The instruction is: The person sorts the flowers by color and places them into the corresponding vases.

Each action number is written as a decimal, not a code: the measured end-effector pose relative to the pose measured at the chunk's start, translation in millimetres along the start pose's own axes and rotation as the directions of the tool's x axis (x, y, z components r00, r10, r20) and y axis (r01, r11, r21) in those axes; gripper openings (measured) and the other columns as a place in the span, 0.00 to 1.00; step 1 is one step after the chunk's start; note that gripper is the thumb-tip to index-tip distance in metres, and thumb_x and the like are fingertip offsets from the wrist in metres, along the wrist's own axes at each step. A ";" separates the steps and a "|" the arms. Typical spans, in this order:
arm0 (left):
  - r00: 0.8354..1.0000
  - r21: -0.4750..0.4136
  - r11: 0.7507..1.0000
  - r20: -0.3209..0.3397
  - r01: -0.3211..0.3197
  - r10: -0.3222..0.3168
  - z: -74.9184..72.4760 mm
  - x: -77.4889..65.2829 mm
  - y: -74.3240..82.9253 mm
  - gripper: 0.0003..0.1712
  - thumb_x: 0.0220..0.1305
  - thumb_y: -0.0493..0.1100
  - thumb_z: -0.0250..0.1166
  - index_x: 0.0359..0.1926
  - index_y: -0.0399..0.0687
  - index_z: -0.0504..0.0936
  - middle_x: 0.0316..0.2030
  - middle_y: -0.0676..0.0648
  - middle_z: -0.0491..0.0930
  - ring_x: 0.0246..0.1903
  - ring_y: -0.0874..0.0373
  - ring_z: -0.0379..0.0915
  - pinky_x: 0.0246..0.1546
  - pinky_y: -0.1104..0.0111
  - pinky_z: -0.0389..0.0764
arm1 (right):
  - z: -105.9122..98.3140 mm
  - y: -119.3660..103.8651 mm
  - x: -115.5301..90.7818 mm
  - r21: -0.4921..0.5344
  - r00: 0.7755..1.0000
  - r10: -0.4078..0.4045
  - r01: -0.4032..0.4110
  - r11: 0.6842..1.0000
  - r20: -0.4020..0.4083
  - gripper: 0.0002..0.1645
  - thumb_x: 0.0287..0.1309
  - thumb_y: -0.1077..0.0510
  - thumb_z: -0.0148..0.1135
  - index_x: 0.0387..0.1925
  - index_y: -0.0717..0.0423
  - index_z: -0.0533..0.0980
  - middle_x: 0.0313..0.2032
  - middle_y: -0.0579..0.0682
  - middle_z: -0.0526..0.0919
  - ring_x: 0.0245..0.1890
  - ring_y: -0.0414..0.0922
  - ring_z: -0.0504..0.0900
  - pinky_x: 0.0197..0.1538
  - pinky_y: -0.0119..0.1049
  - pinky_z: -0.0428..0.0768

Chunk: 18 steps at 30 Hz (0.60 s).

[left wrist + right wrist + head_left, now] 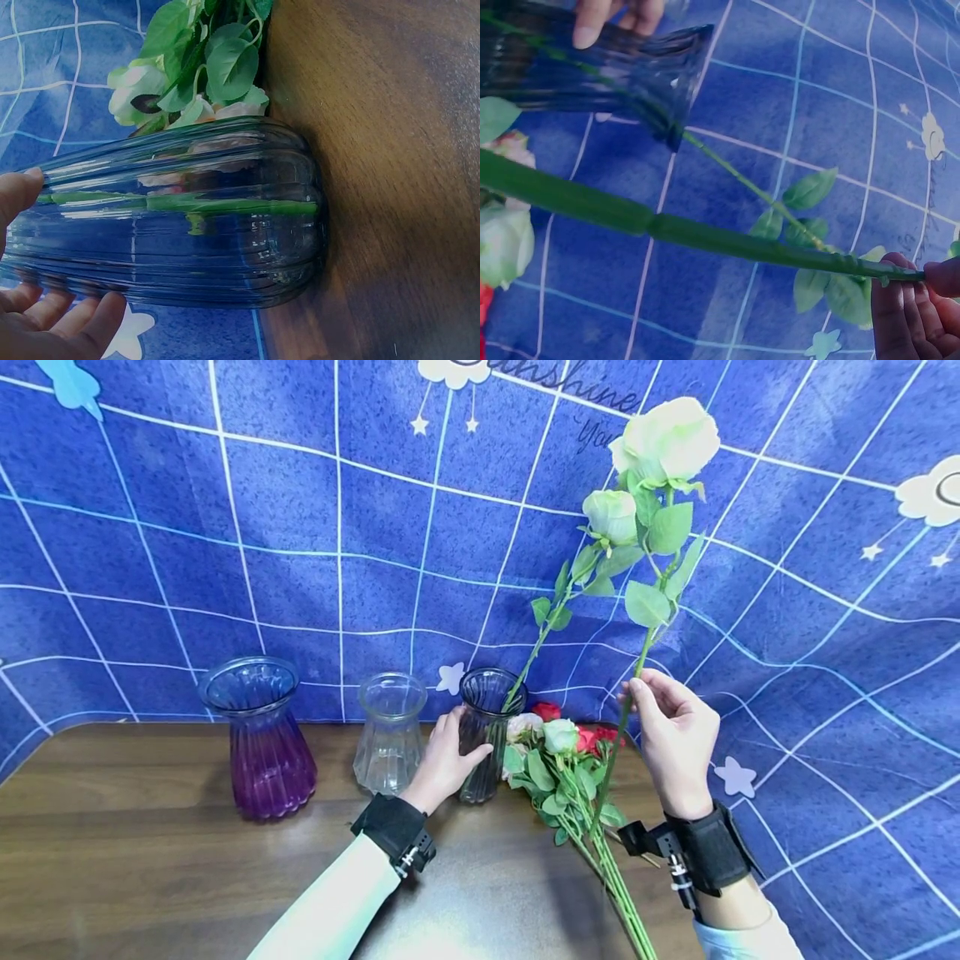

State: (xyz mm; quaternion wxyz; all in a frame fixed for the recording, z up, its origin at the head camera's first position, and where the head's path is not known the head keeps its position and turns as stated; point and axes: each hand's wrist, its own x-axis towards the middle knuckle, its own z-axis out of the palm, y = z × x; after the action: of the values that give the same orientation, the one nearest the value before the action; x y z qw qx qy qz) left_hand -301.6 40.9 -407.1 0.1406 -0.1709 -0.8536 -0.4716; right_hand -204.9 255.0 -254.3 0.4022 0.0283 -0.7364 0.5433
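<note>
My left hand (447, 758) grips a dark grey ribbed glass vase (491, 735), which stands upright on the table. In the left wrist view, thumb and fingers lie on opposite sides of the vase (187, 255). One white rose (611, 517) leans right out of it, and its green stem shows through the glass. To the right of the vase, my right hand (678, 731) pinches the stem of another, larger white rose (667, 439) between thumb and fingers. That rose stands nearly upright, bloom at the top. Its stem (652, 225) runs down past the pinching fingers.
Several red, white and pale pink roses (561, 737) lie in a pile on the wooden table (142, 860), right of the dark vase. A clear glass vase (390, 747) and a blue-to-purple vase (273, 768) stand to the left. A blue gridded cloth (285, 518) hangs behind.
</note>
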 end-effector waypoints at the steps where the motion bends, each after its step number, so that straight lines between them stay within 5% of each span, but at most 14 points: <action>1: 1.000 0.002 1.000 -0.004 -0.007 0.007 0.0 0.4 -0.1 0.41 0.56 0.47 0.68 0.64 0.33 0.61 0.55 0.33 0.68 0.57 0.40 0.67 0.59 0.51 0.69 | 1.9 -1.9 1.2 0.009 1.000 0.001 -0.001 1.000 0.001 0.05 0.57 0.63 0.61 0.31 0.61 0.81 0.21 0.36 0.83 0.22 0.32 0.82 0.30 0.24 0.79; 18: 1.000 0.003 1.000 0.000 0.001 -0.001 1.2 -1.0 -0.9 0.41 0.56 0.48 0.68 0.65 0.34 0.61 0.56 0.33 0.68 0.57 0.40 0.67 0.59 0.51 0.69 | 41.6 -31.7 31.8 0.258 0.996 -0.093 0.091 0.962 -0.003 0.06 0.56 0.67 0.61 0.29 0.53 0.80 0.22 0.40 0.85 0.23 0.35 0.82 0.31 0.26 0.79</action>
State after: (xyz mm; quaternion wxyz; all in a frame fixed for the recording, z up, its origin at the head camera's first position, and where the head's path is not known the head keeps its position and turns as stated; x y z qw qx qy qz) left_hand -301.2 41.3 -408.9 0.1405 -0.1705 -0.8544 -0.4704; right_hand -234.5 220.4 -213.4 0.4166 0.1170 -0.6592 0.6150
